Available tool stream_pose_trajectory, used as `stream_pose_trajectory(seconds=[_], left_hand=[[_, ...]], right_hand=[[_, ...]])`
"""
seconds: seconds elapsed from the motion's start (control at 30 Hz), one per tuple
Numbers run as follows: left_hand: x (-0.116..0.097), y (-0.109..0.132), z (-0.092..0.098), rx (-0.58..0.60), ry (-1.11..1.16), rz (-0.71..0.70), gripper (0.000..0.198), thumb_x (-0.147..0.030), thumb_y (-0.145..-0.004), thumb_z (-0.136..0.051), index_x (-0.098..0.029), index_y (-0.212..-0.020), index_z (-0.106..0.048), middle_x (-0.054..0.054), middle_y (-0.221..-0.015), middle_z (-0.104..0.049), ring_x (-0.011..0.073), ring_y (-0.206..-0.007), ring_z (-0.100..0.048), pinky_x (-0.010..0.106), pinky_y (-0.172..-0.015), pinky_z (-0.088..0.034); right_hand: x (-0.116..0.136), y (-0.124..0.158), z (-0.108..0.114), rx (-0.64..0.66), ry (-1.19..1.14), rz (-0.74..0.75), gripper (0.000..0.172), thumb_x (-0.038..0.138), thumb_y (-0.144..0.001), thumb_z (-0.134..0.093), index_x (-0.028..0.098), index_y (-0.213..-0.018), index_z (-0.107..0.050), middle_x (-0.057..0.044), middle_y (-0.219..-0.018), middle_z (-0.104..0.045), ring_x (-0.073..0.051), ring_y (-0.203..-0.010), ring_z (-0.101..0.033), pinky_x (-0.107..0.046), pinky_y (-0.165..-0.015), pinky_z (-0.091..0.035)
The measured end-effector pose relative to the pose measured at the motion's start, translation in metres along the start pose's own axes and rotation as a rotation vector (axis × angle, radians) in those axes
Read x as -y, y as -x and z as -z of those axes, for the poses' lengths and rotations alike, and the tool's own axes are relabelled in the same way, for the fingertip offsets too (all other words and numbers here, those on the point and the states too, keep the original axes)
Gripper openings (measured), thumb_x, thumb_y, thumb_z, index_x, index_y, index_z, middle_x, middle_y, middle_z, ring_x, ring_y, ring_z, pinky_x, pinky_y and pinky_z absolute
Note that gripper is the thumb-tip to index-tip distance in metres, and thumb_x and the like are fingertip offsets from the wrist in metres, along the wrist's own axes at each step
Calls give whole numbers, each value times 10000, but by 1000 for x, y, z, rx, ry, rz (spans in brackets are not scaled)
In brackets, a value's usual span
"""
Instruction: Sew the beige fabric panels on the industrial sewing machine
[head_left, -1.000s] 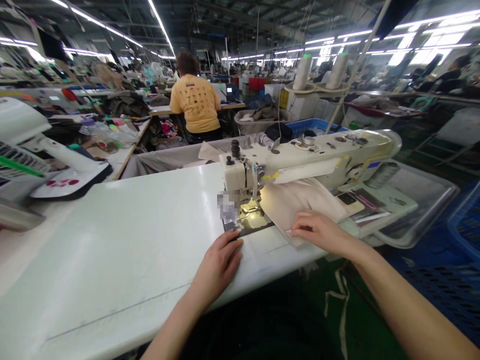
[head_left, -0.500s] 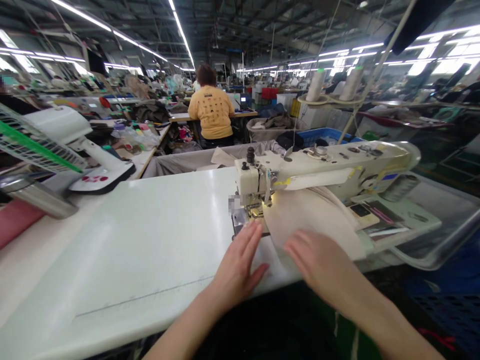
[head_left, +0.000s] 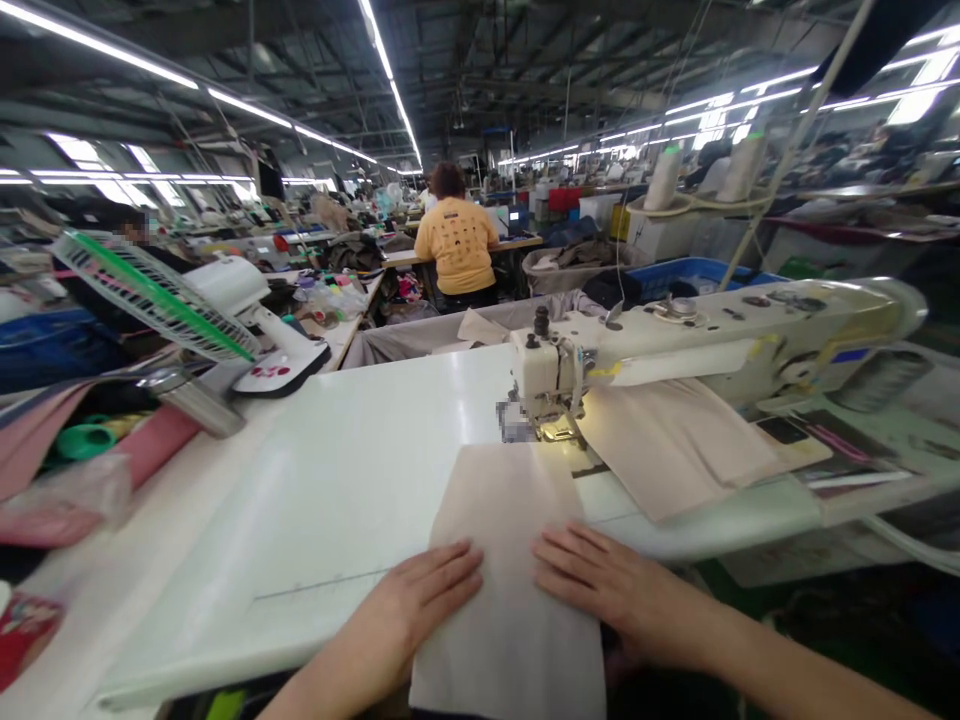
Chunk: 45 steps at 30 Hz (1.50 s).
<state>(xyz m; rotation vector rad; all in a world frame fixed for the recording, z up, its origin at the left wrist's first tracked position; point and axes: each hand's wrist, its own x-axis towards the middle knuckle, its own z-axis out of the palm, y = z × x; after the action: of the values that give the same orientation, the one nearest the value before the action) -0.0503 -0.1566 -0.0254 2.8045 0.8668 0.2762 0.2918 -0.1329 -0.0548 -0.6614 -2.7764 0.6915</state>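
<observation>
A beige fabric piece (head_left: 506, 560) lies flat in front of the sewing machine (head_left: 551, 365), its near end hanging over the table's front edge. On its left side my left hand (head_left: 431, 600) rests with outstretched fingers. My right hand (head_left: 600, 585) lies flat along the right side, fingertips on the cloth; its thumb is hard to see. The fabric's far end reaches close to the lit presser foot (head_left: 559, 432). Another beige fabric piece (head_left: 675, 440) is under the machine arm, to the right of the needle area.
A white fan (head_left: 225, 290) and a steel flask (head_left: 191, 400) stand at the left. Thread cones (head_left: 664, 178) rise behind the machine. Beyond the white table (head_left: 352, 460) is a cloth-lined bin (head_left: 427, 325). A person in a yellow shirt (head_left: 455, 245) sits ahead, back turned.
A beige fabric piece now lies under my hands, where bare table was. Both hands have come nearer the front edge and farther apart. The view has swung left.
</observation>
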Motion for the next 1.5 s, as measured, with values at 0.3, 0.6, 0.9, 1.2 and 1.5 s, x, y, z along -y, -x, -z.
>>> stream_pose_trajectory(seconds=[0.3, 0.6, 0.9, 1.2, 1.5], left_hand=[[24, -55, 16, -173, 474, 564, 329, -370, -948, -469, -196, -994, -744, 56, -979, -766, 233, -904, -704, 311, -847, -542], [41, -80, -6, -176, 414, 871, 336, -485, -863, -478, -199, -751, -613, 44, -736, -697, 239, -704, -635, 310, -655, -457], [34, -81, -10, -172, 384, 969, 362, -519, -885, -450, -203, -839, -620, 38, -708, -690, 244, -674, -641, 305, -626, -435], [30, -90, -6, -97, 234, 1010, 324, -478, -911, -437, -212, -784, -571, 37, -642, -645, 233, -621, -626, 291, -592, -401], [30, -92, -6, -74, 215, 1021, 286, -441, -910, -464, -216, -774, -575, 33, -629, -643, 231, -619, -618, 288, -601, -384]], right_hand=[[-21, -36, 15, -429, -591, -474, 240, 349, -931, -568, 191, -1019, -725, -64, -987, -772, -243, -904, -725, -337, -794, -573], [-25, -54, -12, -817, -533, -736, 376, 329, -876, -578, 195, -1225, -613, -46, -890, -728, -210, -757, -693, -339, -731, -547], [-19, -54, -7, -709, -133, -731, 176, 240, -942, -529, 196, -924, -698, -51, -857, -699, -212, -800, -676, -317, -749, -504], [-16, -51, -3, -671, -57, -762, 158, 197, -933, -555, 208, -905, -709, -39, -856, -705, -202, -803, -679, -302, -753, -497], [-17, -52, -4, -671, -26, -754, 154, 184, -914, -566, 220, -884, -713, -38, -861, -718, -194, -810, -689, -282, -735, -500]])
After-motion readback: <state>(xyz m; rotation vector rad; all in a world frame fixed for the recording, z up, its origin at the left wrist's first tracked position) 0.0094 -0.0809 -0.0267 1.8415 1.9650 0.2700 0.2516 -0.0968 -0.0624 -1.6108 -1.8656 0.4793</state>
